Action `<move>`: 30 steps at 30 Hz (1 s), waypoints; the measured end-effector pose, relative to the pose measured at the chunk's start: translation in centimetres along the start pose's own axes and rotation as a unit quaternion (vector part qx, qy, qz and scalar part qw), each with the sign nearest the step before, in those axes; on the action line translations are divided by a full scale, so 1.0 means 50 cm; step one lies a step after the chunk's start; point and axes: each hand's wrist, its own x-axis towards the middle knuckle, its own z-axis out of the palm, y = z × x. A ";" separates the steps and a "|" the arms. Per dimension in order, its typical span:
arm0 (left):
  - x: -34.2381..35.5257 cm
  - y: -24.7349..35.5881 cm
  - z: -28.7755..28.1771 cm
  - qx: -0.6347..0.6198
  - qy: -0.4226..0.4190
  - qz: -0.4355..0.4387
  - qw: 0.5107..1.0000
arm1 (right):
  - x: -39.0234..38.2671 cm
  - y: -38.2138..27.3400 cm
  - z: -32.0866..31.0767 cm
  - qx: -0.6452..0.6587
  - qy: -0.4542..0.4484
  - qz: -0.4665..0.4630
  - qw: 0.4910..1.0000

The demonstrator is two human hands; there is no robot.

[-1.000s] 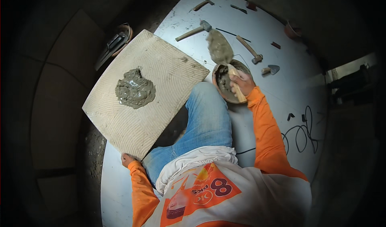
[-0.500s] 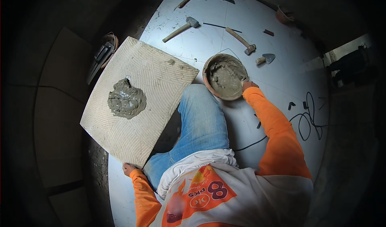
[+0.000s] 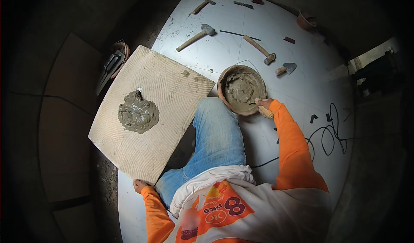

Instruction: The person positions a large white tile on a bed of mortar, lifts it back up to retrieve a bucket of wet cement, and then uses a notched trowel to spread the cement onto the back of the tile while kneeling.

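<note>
A large tile (image 3: 142,152) lies tilted with its ridged, cream-coloured back facing up, next to my left knee. On it sits a heap of wet grey mortar (image 3: 139,112). The near corner of the tile is gripped by my left hand (image 3: 139,185), its fingers partly hidden beneath the edge. At the right rim of a bucket (image 3: 221,85) of mortar, my right hand (image 3: 262,104) is closed around a trowel (image 3: 268,113). Its short wooden handle points toward me, while its blade is hidden by the hand and the mortar.
Beyond the bucket, several tools lie on the white tiled floor, among them a mallet (image 3: 192,39), a hammer (image 3: 260,49) and another trowel (image 3: 286,68). A black cable (image 3: 328,137) coils at the right. Another bucket (image 3: 122,55) stands beyond the tile's left edge.
My right hand has turned and come slightly nearer at the bucket rim, so the trowel's wooden handle now shows. The whole view has shifted slightly; my left hand stays on the tile corner.
</note>
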 end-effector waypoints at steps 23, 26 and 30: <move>-0.010 0.012 -0.012 0.064 -0.018 0.023 0.998 | -0.245 -0.275 0.414 -0.090 -0.120 -0.334 0.931; -0.017 0.013 0.000 0.042 -0.025 0.015 0.999 | -0.179 -0.302 0.578 -0.213 -0.032 -0.423 0.880; 0.006 -0.007 -0.012 0.064 -0.032 -0.004 0.997 | -0.149 -0.298 0.726 -0.386 0.093 -0.428 0.812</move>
